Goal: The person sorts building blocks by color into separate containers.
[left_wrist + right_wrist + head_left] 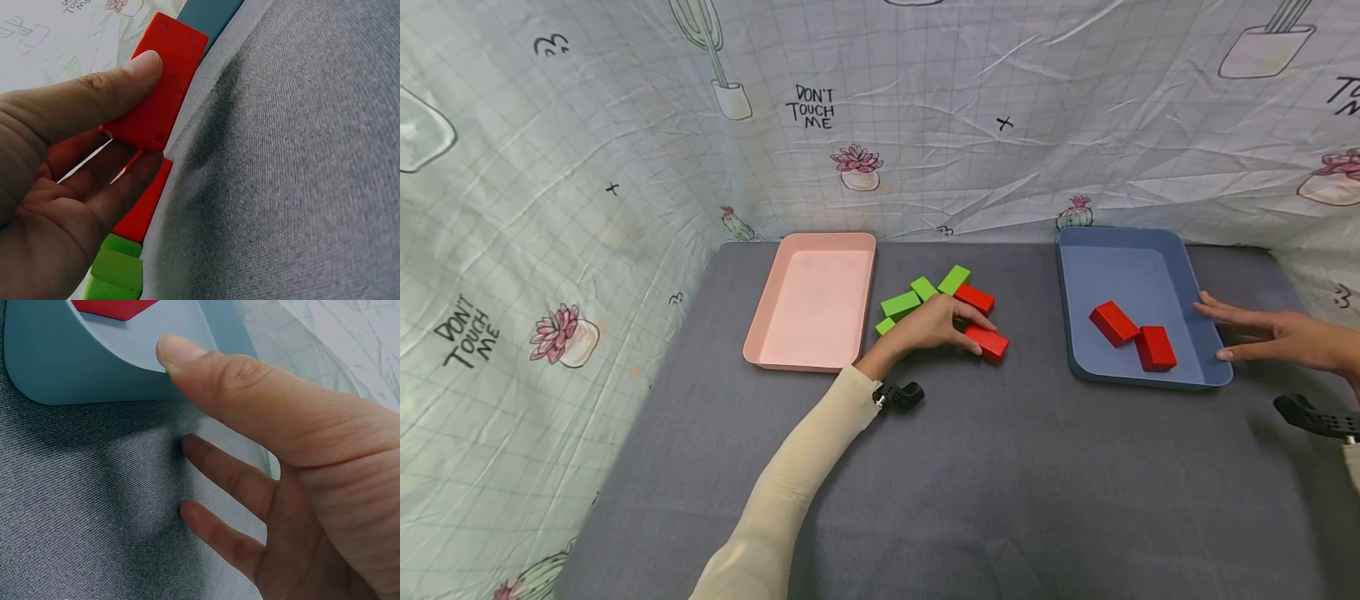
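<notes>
In the head view my left hand (934,323) pinches a red block (988,343) between thumb and fingers. The left wrist view shows the thumb pressed on the face of this red block (164,81). Another red block (975,298) lies just beyond the hand, beside several green blocks (901,305). My right hand (1285,335) is at the right side of the blue tray (1206,354), its thumb on the rim in the right wrist view and the fingers spread and fairly straight. Inside that tray lie two red blocks (1114,323).
A pink tray (808,304) stands to the left of the green blocks on the grey cloth (985,492). Behind the table hangs a printed curtain (940,167), which also runs along the left side.
</notes>
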Demonstrator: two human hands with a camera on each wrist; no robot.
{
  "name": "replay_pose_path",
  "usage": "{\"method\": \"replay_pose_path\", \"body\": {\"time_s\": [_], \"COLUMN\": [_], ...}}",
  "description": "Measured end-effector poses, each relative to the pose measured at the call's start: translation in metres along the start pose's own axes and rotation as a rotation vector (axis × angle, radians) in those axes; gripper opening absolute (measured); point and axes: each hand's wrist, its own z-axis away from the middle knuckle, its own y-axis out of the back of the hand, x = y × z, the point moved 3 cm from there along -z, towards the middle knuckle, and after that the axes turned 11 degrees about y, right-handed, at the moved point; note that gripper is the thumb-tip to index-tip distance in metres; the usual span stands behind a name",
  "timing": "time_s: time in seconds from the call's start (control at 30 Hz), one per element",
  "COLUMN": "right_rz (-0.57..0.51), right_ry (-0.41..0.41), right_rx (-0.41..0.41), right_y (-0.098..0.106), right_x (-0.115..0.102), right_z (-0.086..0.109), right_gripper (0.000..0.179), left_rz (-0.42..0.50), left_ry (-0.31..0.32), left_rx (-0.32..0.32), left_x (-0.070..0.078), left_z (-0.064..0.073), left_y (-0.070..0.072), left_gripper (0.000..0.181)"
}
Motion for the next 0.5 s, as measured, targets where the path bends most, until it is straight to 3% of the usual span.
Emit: {"method": "replay_pose_path", "body": {"time_s": [0.5], "right_rz": [0.001], "right_ry": [0.002], "right_rx": [0.000], "right_y": [0.0010], "right_x": [0.0003], "right_z": [0.0002], "right_gripper": [0.085], "left_rz": [0.013], "left_ry": [-0.008], "left_rx": [-0.005], "left_x": [0.0100], "left_z": [-0.0017], "left_y": [-0.0010], "left_gripper": [0.035]}}
